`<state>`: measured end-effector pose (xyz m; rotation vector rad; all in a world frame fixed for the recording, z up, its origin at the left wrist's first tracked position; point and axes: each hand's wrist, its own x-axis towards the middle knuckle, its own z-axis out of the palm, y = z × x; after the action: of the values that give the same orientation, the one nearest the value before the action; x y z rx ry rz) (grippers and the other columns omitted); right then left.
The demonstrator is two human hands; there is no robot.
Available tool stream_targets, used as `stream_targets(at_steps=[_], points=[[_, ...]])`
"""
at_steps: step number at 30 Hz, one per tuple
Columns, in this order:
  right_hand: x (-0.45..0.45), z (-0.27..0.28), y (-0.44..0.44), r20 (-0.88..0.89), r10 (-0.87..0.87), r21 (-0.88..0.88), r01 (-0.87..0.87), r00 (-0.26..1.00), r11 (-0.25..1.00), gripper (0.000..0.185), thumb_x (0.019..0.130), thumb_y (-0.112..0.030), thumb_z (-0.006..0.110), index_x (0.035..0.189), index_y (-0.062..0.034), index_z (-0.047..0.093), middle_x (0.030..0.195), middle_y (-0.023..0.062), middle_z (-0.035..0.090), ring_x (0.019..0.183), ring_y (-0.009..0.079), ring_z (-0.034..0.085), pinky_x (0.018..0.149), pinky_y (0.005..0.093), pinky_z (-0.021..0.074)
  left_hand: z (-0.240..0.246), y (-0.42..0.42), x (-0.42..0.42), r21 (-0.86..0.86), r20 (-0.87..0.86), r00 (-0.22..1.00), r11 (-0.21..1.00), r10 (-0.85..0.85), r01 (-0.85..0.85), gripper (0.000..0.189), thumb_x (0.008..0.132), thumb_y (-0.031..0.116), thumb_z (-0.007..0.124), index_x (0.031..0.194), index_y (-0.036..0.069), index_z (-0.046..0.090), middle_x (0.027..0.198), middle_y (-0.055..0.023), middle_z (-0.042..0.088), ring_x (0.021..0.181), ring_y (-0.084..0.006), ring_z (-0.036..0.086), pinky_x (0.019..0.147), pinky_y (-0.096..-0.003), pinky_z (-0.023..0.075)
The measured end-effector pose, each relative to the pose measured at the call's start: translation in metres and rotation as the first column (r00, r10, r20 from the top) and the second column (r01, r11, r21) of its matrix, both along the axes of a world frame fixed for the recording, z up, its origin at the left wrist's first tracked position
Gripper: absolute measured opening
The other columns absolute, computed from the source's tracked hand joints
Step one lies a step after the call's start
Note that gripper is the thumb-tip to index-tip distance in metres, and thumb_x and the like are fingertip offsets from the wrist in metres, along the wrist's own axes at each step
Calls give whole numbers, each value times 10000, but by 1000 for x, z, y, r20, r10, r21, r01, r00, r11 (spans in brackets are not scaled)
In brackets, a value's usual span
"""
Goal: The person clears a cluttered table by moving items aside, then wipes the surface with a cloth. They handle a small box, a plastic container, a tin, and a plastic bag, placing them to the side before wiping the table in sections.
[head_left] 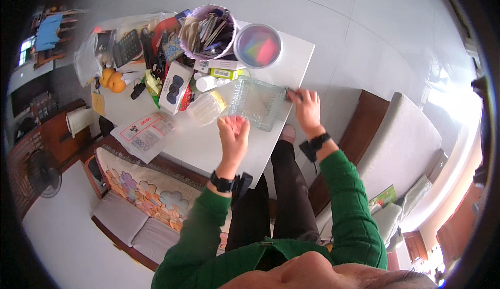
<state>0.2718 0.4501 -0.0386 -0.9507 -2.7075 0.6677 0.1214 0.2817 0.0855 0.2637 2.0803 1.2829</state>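
A clear, ribbed rectangular tray [257, 100] lies near the right edge of the white table [183, 144]. My left hand [233, 129] is at its near left corner, fingers curled and blurred; whether something small is between them I cannot tell. At the tray's right side, my right hand [306, 105] reaches past the table edge with thumb and fingers around a small dark object [290, 94], too blurred to name. A clear plastic jar with a yellowish lid [207, 108] lies left of the tray. Beyond the tray stands a round tub with colourful contents [258, 46].
A purple-rimmed basket [209, 33] holds many thin items. Left of it are a calculator [128, 49], oranges [116, 82], a white box [176, 88] and white bottles [206, 83]. A printed plastic bag [144, 134] overhangs the near edge. A sofa [136, 218] stands at lower left.
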Motion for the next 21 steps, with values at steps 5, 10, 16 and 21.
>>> stream_targets(at_steps=[5,10,16,21], points=[[41,13,-92,18,198,-161,-192,980,968,368,774,-116,586,1110,-227,686,1100,0,567,1031,257,516,910,435,420,-70,-51,29,-30,668,563,773,487,-634,461,838,-11,612,1103,53,240,1157,-178,435,1023,-273,558,912,-390,506],[51,36,-135,-6,164,-260,-160,986,952,359,772,-51,599,1096,-172,695,1071,35,578,982,282,529,876,411,451,-88,-30,29,94,633,631,765,448,-637,500,797,-62,589,1096,61,207,1218,-217,386,1051,-274,520,992,-425,470],[20,37,-147,-3,-90,-123,89,996,988,359,812,-15,588,1140,-129,678,1080,93,564,994,313,521,895,418,446,-72,-37,19,219,677,693,830,249,-513,320,909,88,550,1060,84,268,1232,-249,482,1093,-325,572,961,-412,478],[-19,3,-196,73,-232,45,230,970,972,397,828,-54,572,1208,-154,629,1073,81,579,1010,309,527,898,417,420,-72,-141,36,3,741,599,890,304,-455,472,1011,546,343,769,145,400,808,-110,636,714,-171,609,605,-269,406]])
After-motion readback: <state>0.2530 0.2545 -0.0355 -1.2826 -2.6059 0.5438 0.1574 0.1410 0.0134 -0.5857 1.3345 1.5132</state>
